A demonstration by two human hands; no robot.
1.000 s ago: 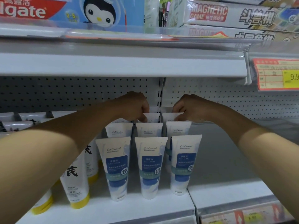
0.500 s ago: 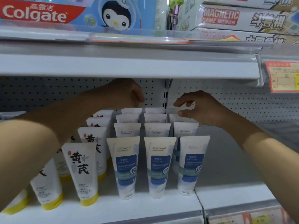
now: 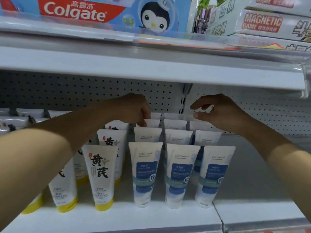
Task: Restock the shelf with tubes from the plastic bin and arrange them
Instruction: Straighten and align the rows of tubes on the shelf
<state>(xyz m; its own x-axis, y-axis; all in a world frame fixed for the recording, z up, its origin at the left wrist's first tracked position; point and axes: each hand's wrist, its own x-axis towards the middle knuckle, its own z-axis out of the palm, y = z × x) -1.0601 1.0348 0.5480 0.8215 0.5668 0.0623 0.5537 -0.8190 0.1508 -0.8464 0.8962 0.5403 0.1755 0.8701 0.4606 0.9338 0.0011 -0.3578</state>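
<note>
We square up the back rows of white squeeze tubes with blue labels [image 3: 145, 174] on the white metal shelf [image 3: 131, 217] — left hand [image 3: 134, 110] fingers pinching a rear tube's crimp, right hand [image 3: 218, 111] fingers curled, apart, over the right column. We nudge gently, keeping the columns straight.

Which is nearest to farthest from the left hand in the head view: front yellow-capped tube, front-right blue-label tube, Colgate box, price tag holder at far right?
From the left hand:
1. Front yellow-capped tube, just below it, left block.
2. Front-right blue-label tube, lower right, end of the front row.
3. Colgate box, upper shelf, above.
4. Price tag holder, far right edge of the upper shelf.
</note>
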